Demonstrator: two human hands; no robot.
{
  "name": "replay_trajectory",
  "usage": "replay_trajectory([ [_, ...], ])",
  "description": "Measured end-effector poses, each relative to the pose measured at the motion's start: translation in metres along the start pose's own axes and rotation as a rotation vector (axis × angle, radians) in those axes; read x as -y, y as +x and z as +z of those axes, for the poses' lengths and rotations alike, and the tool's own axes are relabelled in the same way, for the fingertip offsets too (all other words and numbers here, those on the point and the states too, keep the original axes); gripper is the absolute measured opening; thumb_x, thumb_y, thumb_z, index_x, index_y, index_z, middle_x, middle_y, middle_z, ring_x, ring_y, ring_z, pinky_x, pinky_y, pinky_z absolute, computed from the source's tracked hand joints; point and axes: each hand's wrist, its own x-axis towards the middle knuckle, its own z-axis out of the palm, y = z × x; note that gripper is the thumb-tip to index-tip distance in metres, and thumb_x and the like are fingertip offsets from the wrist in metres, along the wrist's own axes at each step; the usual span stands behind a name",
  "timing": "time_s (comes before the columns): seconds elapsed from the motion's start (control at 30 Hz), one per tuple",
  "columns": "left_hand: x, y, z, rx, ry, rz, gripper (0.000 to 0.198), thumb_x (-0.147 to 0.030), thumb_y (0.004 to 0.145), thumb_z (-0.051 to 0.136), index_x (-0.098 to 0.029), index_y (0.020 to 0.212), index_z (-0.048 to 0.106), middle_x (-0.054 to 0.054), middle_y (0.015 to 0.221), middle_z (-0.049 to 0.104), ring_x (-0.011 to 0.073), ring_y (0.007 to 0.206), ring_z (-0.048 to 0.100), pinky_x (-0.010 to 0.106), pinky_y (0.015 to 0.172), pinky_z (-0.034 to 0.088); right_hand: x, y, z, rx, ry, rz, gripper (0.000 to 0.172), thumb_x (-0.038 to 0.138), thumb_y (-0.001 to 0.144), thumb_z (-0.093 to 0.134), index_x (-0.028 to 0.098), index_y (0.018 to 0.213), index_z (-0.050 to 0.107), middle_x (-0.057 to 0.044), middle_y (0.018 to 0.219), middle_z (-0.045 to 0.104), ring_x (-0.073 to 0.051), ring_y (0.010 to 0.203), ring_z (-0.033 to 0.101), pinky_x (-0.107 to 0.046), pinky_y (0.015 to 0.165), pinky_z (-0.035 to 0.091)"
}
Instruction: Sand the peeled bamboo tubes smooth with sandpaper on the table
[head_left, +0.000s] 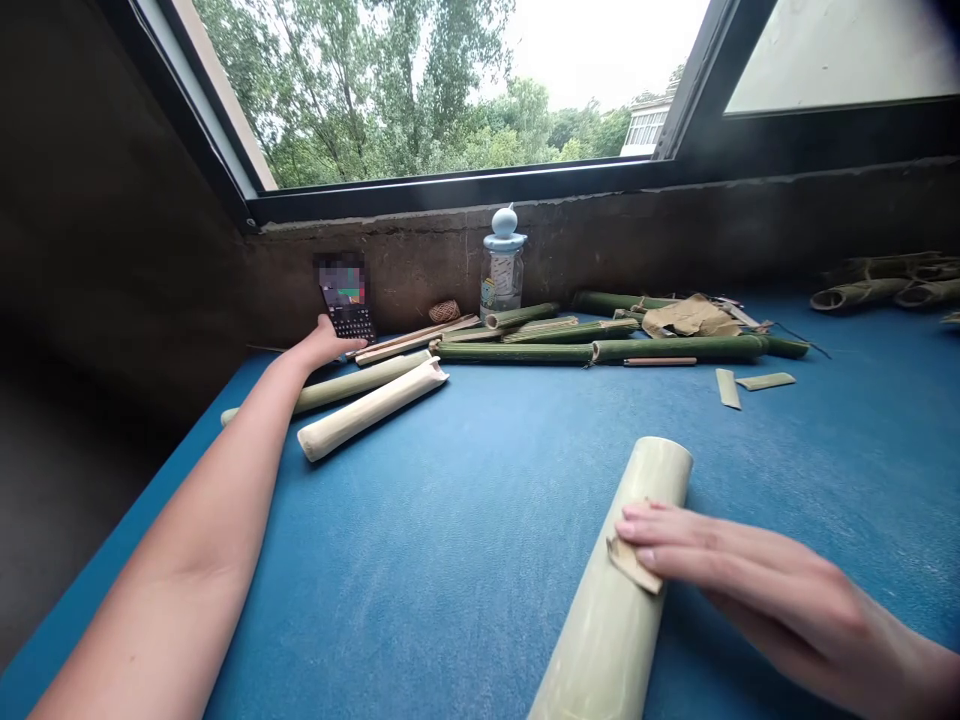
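Right now the right hand lies at the lower right of the frame, its fingers pressed together and flat over a folded piece of sandpaper, pinning it against a pale peeled bamboo tube. That tube lies on a blue-covered table at bottom centre, slanting up toward the window with its open far end just above the hand. The left hand reaches toward the upper left, fingers extended and gripping nothing, just beside a pixelated phone propped against the concrete sill. Below that hand lie a peeled bamboo section with a notched end and a green-skinned one. Farther right, green bamboo stalks sit in a loose pile near a glass jar with a blue lid, a ball of twine and crumpled brown paper.
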Motion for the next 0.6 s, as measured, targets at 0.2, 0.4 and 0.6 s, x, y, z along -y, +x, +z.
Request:
replay_trajectory([
  [0.2, -0.002, -0.006, -0.004, 0.010, 0.069, -0.003, 0.089, -0.032, 0.079, 0.078, 0.002, 0.145, 0.029, 0.027, 0.147, 0.043, 0.0338, 0.135, 0.043, 0.038, 0.111, 0.036, -0.001, 0.002, -0.002, -0.015, -0.056, 0.002, 0.049, 0.000, 0.090, 0.049, 0.021, 0.134, 0.059, -0.008, 0.137, 0.065, -0.022, 0.133, 0.056, -0.033, 0.112, 0.047],
  [0.4, 0.008, 0.005, -0.001, -0.015, 0.053, 0.034, 0.090, -0.035, 0.078, 0.079, 0.000, 0.146, 0.031, 0.025, 0.149, 0.044, 0.0325, 0.135, 0.045, 0.039, 0.112, 0.035, 0.004, 0.005, -0.006, 0.072, -0.042, -0.096, 0.054, -0.003, 0.087, 0.050, 0.017, 0.136, 0.057, -0.011, 0.137, 0.065, -0.024, 0.131, 0.057, -0.033, 0.109, 0.049],
  [0.6, 0.028, 0.021, -0.008, 0.076, -0.116, 0.051, 0.063, -0.022, 0.077, 0.069, -0.005, 0.134, 0.051, 0.017, 0.136, 0.059, 0.0268, 0.122, 0.057, 0.034, 0.103, 0.044, -0.001, 0.000, -0.002, -0.072, -0.023, 0.053, 0.047, 0.003, 0.092, 0.049, 0.026, 0.131, 0.064, -0.004, 0.132, 0.069, -0.022, 0.125, 0.063, -0.031, 0.108, 0.051],
])
